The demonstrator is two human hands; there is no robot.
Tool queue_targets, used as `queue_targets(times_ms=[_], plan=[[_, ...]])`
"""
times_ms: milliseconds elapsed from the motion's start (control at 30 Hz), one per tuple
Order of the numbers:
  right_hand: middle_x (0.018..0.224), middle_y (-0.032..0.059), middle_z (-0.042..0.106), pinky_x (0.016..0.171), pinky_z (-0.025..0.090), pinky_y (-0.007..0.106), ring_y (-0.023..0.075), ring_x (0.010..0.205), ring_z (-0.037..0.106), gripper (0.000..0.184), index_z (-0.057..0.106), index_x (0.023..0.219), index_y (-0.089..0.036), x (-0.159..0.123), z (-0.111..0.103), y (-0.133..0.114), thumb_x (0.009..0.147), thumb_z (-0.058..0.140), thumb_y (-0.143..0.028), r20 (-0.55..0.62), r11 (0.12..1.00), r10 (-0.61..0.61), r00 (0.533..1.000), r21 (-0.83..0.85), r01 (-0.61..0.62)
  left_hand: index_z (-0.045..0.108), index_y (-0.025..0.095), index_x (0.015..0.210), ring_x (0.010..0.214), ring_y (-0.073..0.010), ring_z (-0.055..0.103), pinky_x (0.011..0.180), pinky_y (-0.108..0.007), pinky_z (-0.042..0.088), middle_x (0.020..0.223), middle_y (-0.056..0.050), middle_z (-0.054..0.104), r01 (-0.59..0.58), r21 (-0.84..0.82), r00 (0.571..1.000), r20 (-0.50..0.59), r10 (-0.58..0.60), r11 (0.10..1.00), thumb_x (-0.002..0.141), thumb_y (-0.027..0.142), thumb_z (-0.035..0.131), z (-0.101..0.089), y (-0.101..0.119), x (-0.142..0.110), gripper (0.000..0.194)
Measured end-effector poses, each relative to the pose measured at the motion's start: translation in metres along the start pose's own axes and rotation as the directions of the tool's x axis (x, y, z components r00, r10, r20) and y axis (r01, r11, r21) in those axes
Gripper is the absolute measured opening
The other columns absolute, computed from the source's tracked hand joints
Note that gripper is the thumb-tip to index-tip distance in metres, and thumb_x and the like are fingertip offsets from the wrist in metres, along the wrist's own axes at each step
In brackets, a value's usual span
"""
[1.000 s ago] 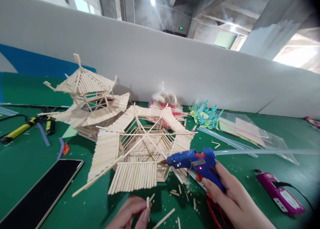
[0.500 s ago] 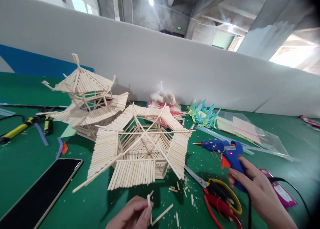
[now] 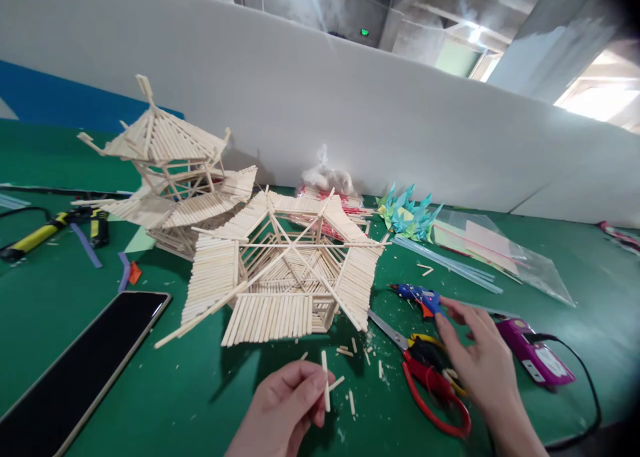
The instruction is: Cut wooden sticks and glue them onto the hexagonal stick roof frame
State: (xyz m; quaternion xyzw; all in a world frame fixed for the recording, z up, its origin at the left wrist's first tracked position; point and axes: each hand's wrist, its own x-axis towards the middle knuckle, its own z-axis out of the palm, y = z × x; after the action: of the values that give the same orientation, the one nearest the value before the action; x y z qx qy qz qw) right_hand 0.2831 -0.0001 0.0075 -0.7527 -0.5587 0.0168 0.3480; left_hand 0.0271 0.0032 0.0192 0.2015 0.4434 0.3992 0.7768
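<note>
My left hand (image 3: 293, 400) is closed in a pinch on a short wooden stick (image 3: 325, 380), held upright above the table. Just beyond it stands a model roof frame (image 3: 270, 317) of pale wooden sticks, with crossed bars over its open top. To the right, a blue glue gun (image 3: 417, 296) rests low at the table, its nozzle toward the model. My right hand (image 3: 475, 347) is at the gun's rear, thumb and fingers apart, fingertips touching or very near it; the handle is hidden. Red-handled scissors or pliers (image 3: 433, 377) lie beside that hand, partly overlapping yellow-handled ones.
A tiered stick pavilion (image 3: 165, 137) stands back left. A phone (image 3: 85, 364) lies front left, with a yellow cutter (image 3: 37, 237) beyond. Stick offcuts (image 3: 351, 402) litter the front. Teal paper foliage (image 3: 407, 214), clear glue sticks (image 3: 450, 264) and a purple box (image 3: 537, 354) with a cable are right.
My right hand has lowered the glue gun to the table and loosened its fingers. My left hand, still pinching the stick, has moved right and slightly up. The view has tilted down a little.
</note>
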Motion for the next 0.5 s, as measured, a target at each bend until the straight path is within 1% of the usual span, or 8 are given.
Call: queue_targets(times_ms=[67, 100, 133, 200, 267, 300, 400, 500], plan=[[0.082, 0.0049, 0.061, 0.066, 0.044, 0.029, 0.019, 0.074, 0.056, 0.014, 0.061, 0.089, -0.022, -0.018, -0.002, -0.037, 0.079, 0.051, -0.024, 0.078, 0.962, -0.153, 0.985, 0.241, 0.131, 0.068, 0.014, 0.057, 0.048, -0.007, 0.044, 0.05, -0.017, 0.034, 0.05, 0.003, 0.056, 0.02, -0.018, 1.0, 0.021, -0.019, 1.0, 0.062, 0.025, 0.071, 0.004, -0.001, 0.002, 0.012], [0.077, 0.0032, 0.062, 0.061, 0.044, 0.025, 0.0165, 0.068, 0.057, 0.011, 0.062, 0.082, -0.022, -0.026, 0.0, -0.053, 0.079, 0.052, -0.021, 0.155, 0.921, -0.235, 0.96, 0.35, 0.169, 0.068, 0.013, 0.058, 0.049, -0.0071, 0.044, 0.05, -0.018, 0.034, 0.05, 0.003, 0.056, 0.028, -0.027, 0.999, 0.033, -0.027, 0.999, 0.063, 0.025, 0.071, 0.005, -0.001, 0.003, 0.013], [0.072, 0.002, 0.062, 0.058, 0.044, 0.023, 0.015, 0.064, 0.057, 0.01, 0.062, 0.08, -0.022, -0.033, 0.004, -0.068, 0.078, 0.053, -0.019, 0.235, 0.872, -0.316, 0.919, 0.453, 0.184, 0.068, 0.013, 0.058, 0.049, -0.0072, 0.043, 0.05, -0.018, 0.034, 0.051, 0.002, 0.055, 0.034, -0.034, 0.998, 0.045, -0.032, 0.999, 0.063, 0.025, 0.071, 0.007, -0.001, 0.004, 0.013], [0.065, 0.001, 0.059, 0.051, 0.042, 0.022, 0.0129, 0.056, 0.053, 0.008, 0.062, 0.076, -0.02, -0.042, 0.015, -0.088, 0.077, 0.054, -0.02, 0.309, 0.833, -0.272, 0.912, 0.55, 0.062, 0.067, 0.012, 0.056, 0.05, -0.0074, 0.043, 0.05, -0.018, 0.034, 0.051, 0.002, 0.055, 0.041, -0.044, 0.997, 0.067, -0.038, 0.998, 0.062, 0.025, 0.072, 0.008, -0.002, 0.004, 0.014], [0.063, 0.0006, 0.057, 0.047, 0.039, 0.021, 0.0117, 0.053, 0.05, 0.009, 0.062, 0.076, -0.019, -0.046, 0.028, -0.098, 0.077, 0.056, -0.025, 0.4, 0.78, -0.177, 0.899, 0.614, -0.12, 0.066, 0.012, 0.054, 0.05, -0.0077, 0.042, 0.051, -0.019, 0.034, 0.05, 0.002, 0.055, 0.041, -0.06, 0.996, 0.081, -0.036, 0.997, 0.061, 0.024, 0.073, 0.007, -0.001, 0.004, 0.016], [0.063, 0.0004, 0.056, 0.046, 0.037, 0.021, 0.0112, 0.052, 0.048, 0.011, 0.063, 0.077, -0.019, -0.047, 0.034, -0.101, 0.076, 0.057, -0.028, 0.439, 0.734, -0.144, 0.887, 0.649, -0.202, 0.065, 0.012, 0.054, 0.05, -0.0078, 0.042, 0.051, -0.019, 0.033, 0.05, 0.002, 0.054, 0.042, -0.072, 0.995, 0.091, -0.035, 0.997, 0.059, 0.025, 0.074, 0.006, -0.001, 0.005, 0.016], [0.059, -0.0014, 0.053, 0.046, 0.034, 0.02, 0.0093, 0.05, 0.044, 0.018, 0.063, 0.075, -0.017, -0.049, 0.047, -0.105, 0.071, 0.063, -0.035, 0.524, 0.518, -0.107, 0.845, 0.755, -0.402, 0.065, 0.012, 0.053, 0.049, -0.0073, 0.04, 0.05, -0.019, 0.032, 0.048, 0.002, 0.052, 0.043, -0.105, 0.992, 0.12, -0.03, 0.994, 0.057, 0.026, 0.076, 0.003, -0.002, 0.006, 0.018], [0.054, -0.003, 0.052, 0.047, 0.036, 0.02, 0.0086, 0.047, 0.046, 0.021, 0.06, 0.068, -0.016, -0.05, 0.053, -0.111, 0.066, 0.069, -0.035, 0.612, 0.283, -0.089, 0.786, 0.772, -0.569, 0.065, 0.012, 0.052, 0.046, -0.0061, 0.039, 0.047, -0.018, 0.03, 0.047, 0.003, 0.051, 0.046, -0.106, 0.99, 0.141, -0.031, 0.993, 0.058, 0.028, 0.076, -0.004, -0.004, 0.01, 0.021]])
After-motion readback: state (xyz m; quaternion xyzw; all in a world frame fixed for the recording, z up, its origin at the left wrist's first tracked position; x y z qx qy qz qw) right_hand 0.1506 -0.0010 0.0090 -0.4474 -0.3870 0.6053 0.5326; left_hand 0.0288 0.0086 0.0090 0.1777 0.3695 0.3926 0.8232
